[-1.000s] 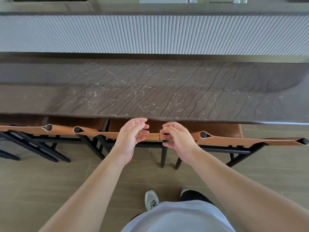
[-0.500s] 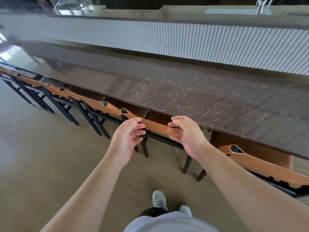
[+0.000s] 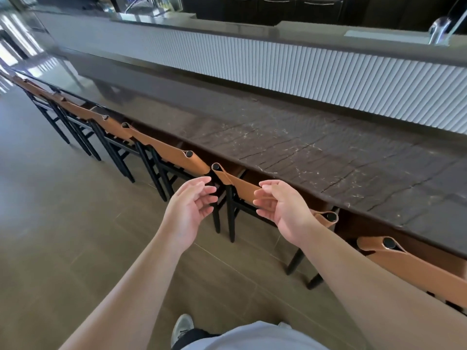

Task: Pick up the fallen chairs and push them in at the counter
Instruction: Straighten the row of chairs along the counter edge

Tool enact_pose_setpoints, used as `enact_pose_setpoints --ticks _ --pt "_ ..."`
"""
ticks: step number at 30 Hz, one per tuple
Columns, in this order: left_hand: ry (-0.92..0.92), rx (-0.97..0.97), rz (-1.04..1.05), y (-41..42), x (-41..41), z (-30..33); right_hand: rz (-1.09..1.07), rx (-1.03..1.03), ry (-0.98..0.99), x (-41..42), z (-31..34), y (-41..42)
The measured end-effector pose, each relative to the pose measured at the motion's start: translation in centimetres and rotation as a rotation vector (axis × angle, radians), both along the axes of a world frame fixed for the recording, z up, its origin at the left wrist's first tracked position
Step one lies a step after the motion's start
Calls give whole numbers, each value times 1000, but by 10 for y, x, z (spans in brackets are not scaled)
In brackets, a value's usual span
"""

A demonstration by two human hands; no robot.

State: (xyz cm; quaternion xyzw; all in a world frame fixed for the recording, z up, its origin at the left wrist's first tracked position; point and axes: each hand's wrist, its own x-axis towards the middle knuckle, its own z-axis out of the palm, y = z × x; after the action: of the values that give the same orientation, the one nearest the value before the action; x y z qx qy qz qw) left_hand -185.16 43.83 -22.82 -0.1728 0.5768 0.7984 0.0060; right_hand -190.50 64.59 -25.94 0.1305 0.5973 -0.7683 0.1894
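Tan leather slings form the backrests of a row of chairs with black frames, all upright and tucked under the edge of the long counter, the line running from the far left toward the lower right. At the far left the row is small and blurred, so how many stand there cannot be told. Nearer, a neighbouring chair shows the black round end of its back post poking from the leather loop. Just right of that, the left hand hangs in the air in front of the frames, palm turned inward, fingers loosely curled and spread, holding nothing and touching nothing. Between the two hands stands the middle chair, its leather backrest level with the counter's edge and its black legs on the floor of brown tiles. The right hand is at the near side of that backrest, fingers curled toward the leather; whether they touch or grip it cannot be told. Right of this hand another chair sits under the counter, its backrest loop and post end plainly seen. The counter top is dark veined stone, with a pale ribbed panel rising behind it and a curved faucet at the upper right. At the bottom, a pale shirt and a light sneaker show.
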Motion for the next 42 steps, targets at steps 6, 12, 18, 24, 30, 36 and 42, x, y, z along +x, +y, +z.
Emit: enact_pose_setpoints --ticks 6,12,18,24,30,36,42 --pt "38 23 -41 -98 -6 -2 -27 -11 1 -7 -5 -94" --pt "6 44 -56 -212 -15 -12 -102 57 -90 -1 -19 -210" --pt "-10 50 -147 -278 -26 -21 -219 31 -136 6 -18 -276" --pt "-25 47 -229 -292 -46 -30 -252 65 -55 13 -7 -280" --pt "-46 -37 -313 -265 -82 -44 -327 104 -31 -7 -17 -255" --pt "-127 -155 -310 -245 -125 -48 -318 311 -10 -58 -45 -242" --pt "-200 -274 -342 -224 -182 -55 -297 385 11 -110 -63 -222"
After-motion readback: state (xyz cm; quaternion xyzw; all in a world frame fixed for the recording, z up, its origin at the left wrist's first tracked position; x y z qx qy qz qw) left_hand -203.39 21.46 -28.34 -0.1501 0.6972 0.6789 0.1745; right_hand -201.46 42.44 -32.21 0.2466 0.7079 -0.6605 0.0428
